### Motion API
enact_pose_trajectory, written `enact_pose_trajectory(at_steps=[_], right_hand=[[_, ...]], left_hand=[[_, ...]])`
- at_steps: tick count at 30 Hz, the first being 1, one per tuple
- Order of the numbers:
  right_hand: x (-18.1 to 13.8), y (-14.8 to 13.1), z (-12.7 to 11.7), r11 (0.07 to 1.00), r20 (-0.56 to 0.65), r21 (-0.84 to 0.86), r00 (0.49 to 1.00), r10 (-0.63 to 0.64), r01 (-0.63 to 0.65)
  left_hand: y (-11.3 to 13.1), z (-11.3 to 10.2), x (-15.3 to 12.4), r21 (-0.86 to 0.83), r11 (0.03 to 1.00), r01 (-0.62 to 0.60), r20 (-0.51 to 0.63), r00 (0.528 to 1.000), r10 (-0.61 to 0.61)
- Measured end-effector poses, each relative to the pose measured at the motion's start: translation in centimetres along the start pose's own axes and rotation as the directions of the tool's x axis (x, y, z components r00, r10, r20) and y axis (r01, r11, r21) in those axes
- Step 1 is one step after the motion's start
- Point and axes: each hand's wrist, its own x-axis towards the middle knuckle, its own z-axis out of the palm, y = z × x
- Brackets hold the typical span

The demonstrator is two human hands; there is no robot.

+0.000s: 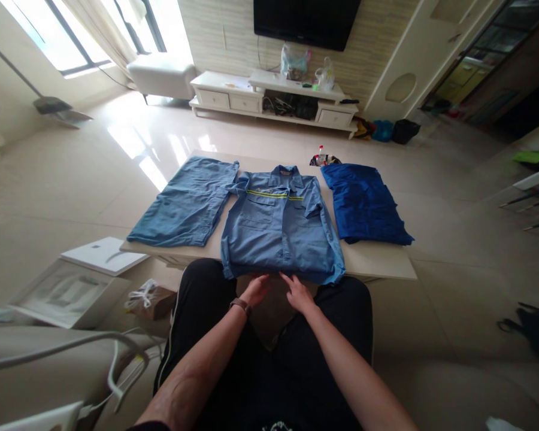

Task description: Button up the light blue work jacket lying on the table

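Both hands (278, 292) spread, fingertips touching near hem of light-blue cotton work shirt (281, 224). Overhanging desk (377, 260) edge there. Could slide off if tugged.

The work shirt (281, 230) is matt woven cloth, its chest stripe (273, 194) shinier. The garments at the table's (377, 260) left (188, 203) and right (363, 203) edges are matt cloth. The floor (130, 149) is glossy tile.

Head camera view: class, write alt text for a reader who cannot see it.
A seated person's left hand and right hand touch the near hem of a light blue work shirt with a yellow chest stripe, laid flat on a low beige table. Light blue trousers lie left of it, a dark blue garment right.
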Motion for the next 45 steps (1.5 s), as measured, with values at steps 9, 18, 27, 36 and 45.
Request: enact_pose_trajectory(at_steps=[9, 18, 27, 36, 45], right_hand=[[0.6, -0.7, 0.4, 0.998, -0.018, -0.070, 1.000, 0.002, -0.003], [0.4, -0.7, 0.1, 0.996, -0.120, -0.091, 0.993, 0.003, -0.014], [0.7, -0.8, -0.2, 0.998, -0.242, 0.054, 0.969, 0.044, -0.032], [1.1, 0.3, 0.1, 0.900, -0.390, 0.435, 0.900, 0.195, -0.006], [-0.1, 1.6, -1.9, 0.633, -0.415, 0.762, 0.854, 0.313, 0.139]], left_hand=[[-0.7, 0.2, -0.5, -0.033, 0.999, -0.012, -0.042, 0.999, 0.011], [-0.9, 0.6, -0.8, -0.048, 0.997, -0.056, -0.027, 0.998, 0.055], [-1.1, 1.3, -1.5, -0.018, 0.996, -0.090, -0.002, 0.996, 0.090], [-0.9, 2.0, -2.7, 0.020, 0.995, -0.095, 0.035, 0.995, 0.094], [-0.9, 3.1, -4.3, 0.018, 0.994, -0.111, 0.109, 0.988, 0.108]])
